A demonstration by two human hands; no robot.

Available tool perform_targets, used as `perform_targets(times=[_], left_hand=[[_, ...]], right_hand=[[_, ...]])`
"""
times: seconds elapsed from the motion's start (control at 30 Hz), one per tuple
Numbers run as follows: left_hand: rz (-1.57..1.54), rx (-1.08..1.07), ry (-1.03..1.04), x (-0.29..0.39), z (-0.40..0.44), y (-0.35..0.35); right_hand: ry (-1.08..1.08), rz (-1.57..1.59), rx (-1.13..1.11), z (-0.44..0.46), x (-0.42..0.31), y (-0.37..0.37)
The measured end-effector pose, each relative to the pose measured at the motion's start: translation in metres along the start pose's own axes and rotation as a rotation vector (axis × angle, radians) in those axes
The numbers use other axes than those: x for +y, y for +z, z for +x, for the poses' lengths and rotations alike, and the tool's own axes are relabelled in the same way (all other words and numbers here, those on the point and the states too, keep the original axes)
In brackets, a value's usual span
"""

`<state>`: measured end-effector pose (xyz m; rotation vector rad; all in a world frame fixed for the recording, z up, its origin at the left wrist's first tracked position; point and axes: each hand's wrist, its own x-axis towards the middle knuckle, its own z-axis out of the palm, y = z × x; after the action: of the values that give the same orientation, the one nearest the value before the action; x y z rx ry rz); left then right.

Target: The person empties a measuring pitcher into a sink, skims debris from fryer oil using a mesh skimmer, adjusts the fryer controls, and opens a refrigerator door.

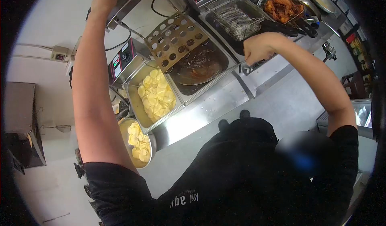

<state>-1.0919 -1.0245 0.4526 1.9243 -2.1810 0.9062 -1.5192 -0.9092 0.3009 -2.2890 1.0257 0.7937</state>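
My left hand (pixel 105 2) is raised at the top left, fingers closed at the edge of a metal panel (pixel 130 1); exactly what it grips is hidden. My right hand (pixel 261 48) is closed around the thin metal handle of a round skimmer (pixel 201 71), which lies low in the dark oil of a fryer vat (pixel 225 59). Above the vat, a metal plate with rows of round holes (pixel 177 41) stands tilted. Left of this vat, pale yellow potato slices (pixel 157 95) fill much of a second metal vat (pixel 134 99).
A metal bowl (pixel 151 149) with more slices sits below the left vat. An empty wire fry basket (pixel 237 19) stands at the upper right, beside a basket of browned fried pieces (pixel 283 8). Control boxes (pixel 124 61) and dark cables are behind the vats.
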Motion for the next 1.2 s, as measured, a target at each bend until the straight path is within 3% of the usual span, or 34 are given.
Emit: perform_targets(times=[0.07, 0.13, 0.27, 0.3, 0.4, 0.53, 0.6, 0.63, 0.7, 0.83, 1.03, 1.13, 1.2], left_hand=[[0.038, -0.004, 0.014, -0.002, 0.003, 0.002], [0.074, -0.014, 0.027, 0.002, -0.002, -0.004], [0.065, -0.009, -0.102, 0.034, -0.011, -0.029], [0.062, -0.004, -0.14, 0.033, -0.015, -0.029], [0.043, 0.026, -0.136, 0.029, -0.02, -0.025], [0.085, 0.023, -0.093, 0.004, -0.011, -0.003], [0.681, -0.204, 0.309, -0.005, -0.008, 0.001], [0.68, -0.208, 0.304, -0.002, -0.011, -0.003], [0.227, -0.065, -0.031, 0.008, -0.015, -0.009], [0.142, 0.003, -0.093, 0.022, -0.023, -0.018], [0.13, -0.086, -0.133, 0.042, -0.037, -0.02], [-0.015, 0.0, -0.161, 0.044, -0.043, -0.019], [0.052, -0.113, -0.214, 0.047, -0.038, -0.024]], right_hand=[[0.035, -0.083, 0.031, 0.016, -0.002, 0.008], [-0.099, -0.073, 0.349, 0.055, 0.009, 0.039], [-0.053, 0.154, 0.409, 0.067, 0.008, 0.072], [-0.114, 0.092, 0.698, 0.06, 0.011, 0.088], [-0.004, 0.055, 0.511, 0.065, 0.016, 0.097], [-0.03, 0.062, 0.551, 0.057, 0.026, 0.1], [-0.04, -0.064, 0.556, 0.058, 0.034, 0.097], [-0.044, -0.068, 0.553, 0.057, 0.038, 0.095], [-0.042, -0.292, 0.773, 0.053, 0.043, 0.088], [0.005, -0.682, 0.856, 0.058, 0.047, 0.06], [-0.04, -0.8, 0.996, 0.076, 0.05, 0.041], [-0.035, -0.92, 0.978, 0.078, 0.048, 0.043], [-0.074, -0.932, 0.946, 0.082, 0.048, 0.046]])
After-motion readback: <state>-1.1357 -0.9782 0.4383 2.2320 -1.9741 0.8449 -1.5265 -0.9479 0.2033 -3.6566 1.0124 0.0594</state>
